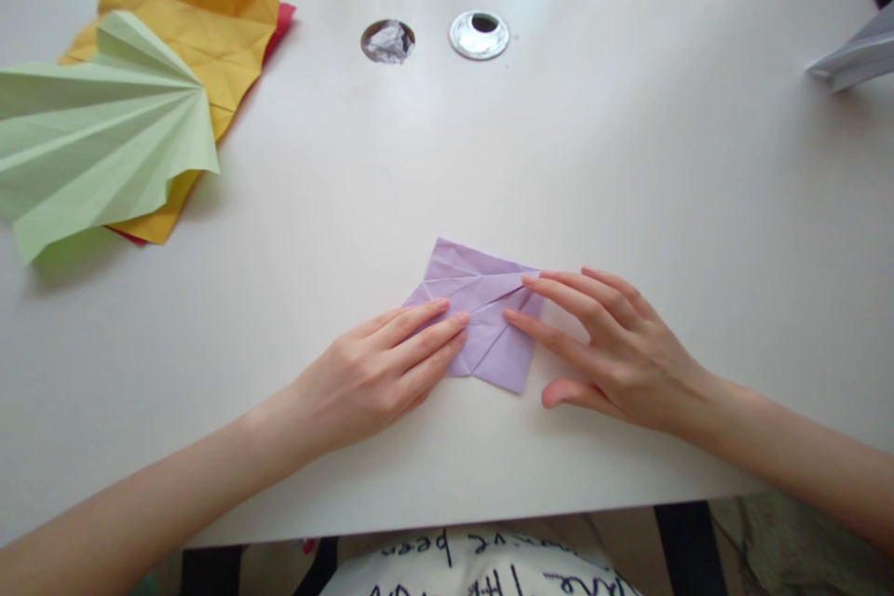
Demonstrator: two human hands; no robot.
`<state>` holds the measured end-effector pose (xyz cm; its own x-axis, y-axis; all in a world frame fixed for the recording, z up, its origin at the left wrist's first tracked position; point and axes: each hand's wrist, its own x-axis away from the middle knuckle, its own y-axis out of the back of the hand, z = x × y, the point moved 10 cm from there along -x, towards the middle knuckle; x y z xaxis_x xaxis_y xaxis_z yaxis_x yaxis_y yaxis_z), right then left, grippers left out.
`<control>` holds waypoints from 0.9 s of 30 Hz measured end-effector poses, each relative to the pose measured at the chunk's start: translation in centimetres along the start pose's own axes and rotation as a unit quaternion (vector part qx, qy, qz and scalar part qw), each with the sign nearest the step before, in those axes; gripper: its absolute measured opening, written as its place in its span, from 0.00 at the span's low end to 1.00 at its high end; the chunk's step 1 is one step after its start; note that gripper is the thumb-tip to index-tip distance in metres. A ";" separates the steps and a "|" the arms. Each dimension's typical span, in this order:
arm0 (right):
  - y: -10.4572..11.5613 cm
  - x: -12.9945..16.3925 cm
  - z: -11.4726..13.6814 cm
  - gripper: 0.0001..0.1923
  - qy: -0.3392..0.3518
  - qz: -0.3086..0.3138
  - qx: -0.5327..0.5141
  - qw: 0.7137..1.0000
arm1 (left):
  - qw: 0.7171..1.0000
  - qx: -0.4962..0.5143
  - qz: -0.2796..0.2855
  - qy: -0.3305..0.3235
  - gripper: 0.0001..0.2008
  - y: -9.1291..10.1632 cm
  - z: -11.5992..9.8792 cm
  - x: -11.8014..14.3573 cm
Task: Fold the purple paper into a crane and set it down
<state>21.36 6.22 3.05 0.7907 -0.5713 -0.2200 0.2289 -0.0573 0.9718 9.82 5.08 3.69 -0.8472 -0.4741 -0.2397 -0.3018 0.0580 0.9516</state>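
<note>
A folded sheet of purple paper (pixel 499 349) lies on the white table near its front edge, with creases and layered flaps on top. My left hand (pixel 381 368) rests on the paper's left part, its fingers stretched out flat and covering that side. Over the right part is my right hand (pixel 615 345), fingers spread. Its index and middle fingertips touch the paper by a folded edge, and the thumb is apart from the paper, over the table. The paper's underside is hidden.
On the white table (pixel 663 158), at the far left, a pleated light green paper (pixel 112 130) overlaps a creased yellow paper (pixel 209 28) and a red paper (pixel 279 30). Two round holes sit at the back, one stuffed with crumpled material (pixel 389 42), the other with a silver ring (pixel 481 47). White folded paper (pixel 859 51) stands at right.
</note>
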 end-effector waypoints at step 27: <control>0.8 0.4 -3.3 0.22 -0.062 -0.024 -0.011 0.998 | 0.998 0.053 0.028 0.009 0.16 -2.2 0.8 -3.1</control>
<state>23.78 8.67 3.45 0.7017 -0.6660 -0.2529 0.2792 -0.0695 0.9577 12.72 7.16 2.19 -0.8565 -0.4825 -0.1831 -0.2999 0.1766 0.9375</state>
